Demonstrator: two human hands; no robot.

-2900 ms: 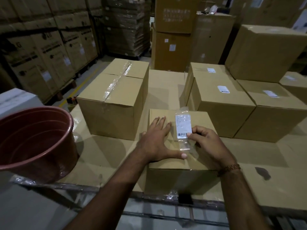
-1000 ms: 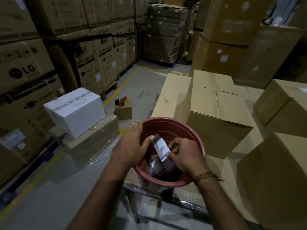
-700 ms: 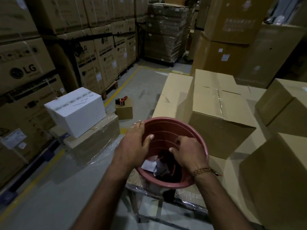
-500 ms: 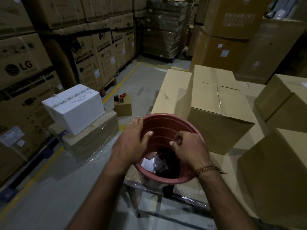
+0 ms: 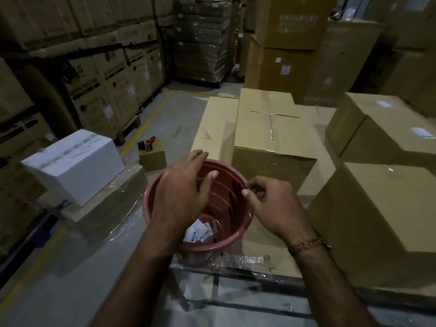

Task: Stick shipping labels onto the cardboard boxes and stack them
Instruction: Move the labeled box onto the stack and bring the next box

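The letters "LG" are being shown in dark print on the stacked brown cartons at the left. A barcode is being displayed on a white label lying in the red tub, its digits too small to be read. Other print is being blurred beyond reading.

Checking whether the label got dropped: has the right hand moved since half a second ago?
Yes. The right hand has come up out of the red tub and now hovers at its right rim.

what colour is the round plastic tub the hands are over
Reddish-pink, with ribbed inner walls; the round plastic tub shows in the head view.
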